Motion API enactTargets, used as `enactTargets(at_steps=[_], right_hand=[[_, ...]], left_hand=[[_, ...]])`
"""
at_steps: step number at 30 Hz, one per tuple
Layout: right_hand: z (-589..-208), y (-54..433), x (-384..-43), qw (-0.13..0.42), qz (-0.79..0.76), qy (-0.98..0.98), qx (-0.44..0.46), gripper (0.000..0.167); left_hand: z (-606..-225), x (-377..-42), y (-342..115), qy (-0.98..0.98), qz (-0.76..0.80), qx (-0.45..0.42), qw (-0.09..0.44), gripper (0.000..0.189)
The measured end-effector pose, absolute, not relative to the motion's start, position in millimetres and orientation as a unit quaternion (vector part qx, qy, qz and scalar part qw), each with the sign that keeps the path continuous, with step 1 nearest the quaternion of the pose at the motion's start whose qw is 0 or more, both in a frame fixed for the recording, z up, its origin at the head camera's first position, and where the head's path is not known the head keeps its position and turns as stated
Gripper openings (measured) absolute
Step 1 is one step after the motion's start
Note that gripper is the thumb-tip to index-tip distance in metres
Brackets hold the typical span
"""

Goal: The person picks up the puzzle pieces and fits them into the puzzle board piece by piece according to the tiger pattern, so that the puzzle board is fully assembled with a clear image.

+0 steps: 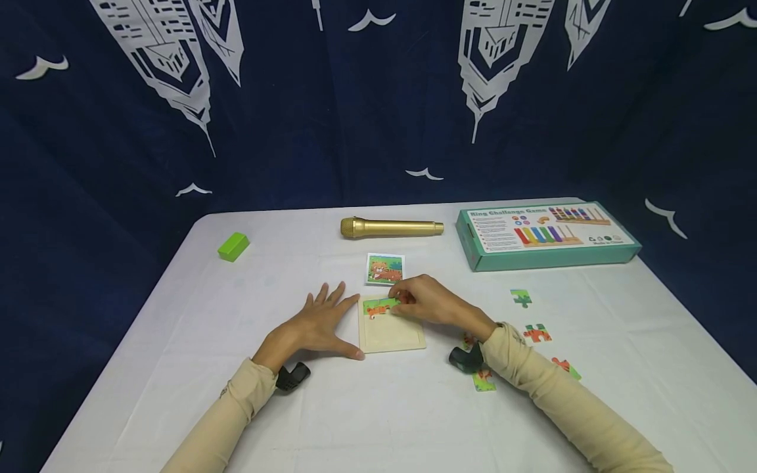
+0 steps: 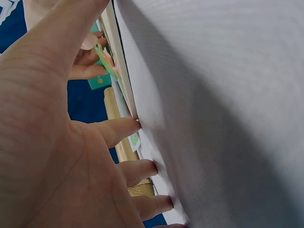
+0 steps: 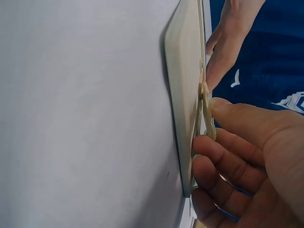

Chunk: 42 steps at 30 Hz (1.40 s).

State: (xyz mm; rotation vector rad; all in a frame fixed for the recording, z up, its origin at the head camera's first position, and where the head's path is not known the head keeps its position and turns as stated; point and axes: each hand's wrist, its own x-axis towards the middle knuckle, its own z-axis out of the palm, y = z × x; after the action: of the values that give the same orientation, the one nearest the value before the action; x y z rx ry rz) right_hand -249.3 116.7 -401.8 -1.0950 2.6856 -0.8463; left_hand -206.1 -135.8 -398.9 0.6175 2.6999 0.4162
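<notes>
L hand (image 1: 324, 326) at L side of wooden puzzle board (image 1: 390, 338), fingers spread well apart; index tip at far L corner, thumb at near L corner, both at the board's edge. R hand (image 1: 428, 299) over far R part of same board, thumb + fingers tog., pinching a thin puzzle pc (image 3: 207, 118). Held pc sits tilted, low by the board's face; can't tell if its lower edge touches. Board flat on white tablecloth (image 1: 331, 420), between the hands; joined pcs (image 1: 376, 307), grn w/ orange animal art, lie along its far edge toward the L corner, rest of face bare wood where visible. Just beyond board: pic card (image 1: 378, 270), tiger on grn, R hand's fingers near its lower R corner. Loose pcs to R of board: grn one (image 1: 521, 298) farthest off, red-orange one (image 1: 537, 333) nearer, another (image 1: 566, 368) partly behind R sleeve (image 1: 556, 394), one (image 1: 483, 380) by the blk wrist cam (image 1: 466, 360), one more (image 1: 469, 340) mostly hidden there. Far side of table: gold mic (image 1: 396, 228) lying crosswise, teal game box (image 1: 544, 236) at R, lime block (image 1: 233, 247) at far L. Navy curtain (image 1: 331, 118) behind, wht bldg + bird prints.
</notes>
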Motion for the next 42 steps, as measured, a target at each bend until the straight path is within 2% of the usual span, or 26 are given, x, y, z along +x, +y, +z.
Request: enactTargets(at_steps=[26,42], right_hand=[[-402.2,112.7,-248.0,0.048,-0.251,0.893,-0.37,0.023],[-405.2,115.2,-250.1,0.046,-0.269,0.888,-0.371,0.014]], left_hand=[[-399.0,-205.8,-135.4,0.951,0.144,0.214,0.171,0.113],[-398.9,-205.6,-136.0,0.95,0.149,0.213,0.172,0.113]])
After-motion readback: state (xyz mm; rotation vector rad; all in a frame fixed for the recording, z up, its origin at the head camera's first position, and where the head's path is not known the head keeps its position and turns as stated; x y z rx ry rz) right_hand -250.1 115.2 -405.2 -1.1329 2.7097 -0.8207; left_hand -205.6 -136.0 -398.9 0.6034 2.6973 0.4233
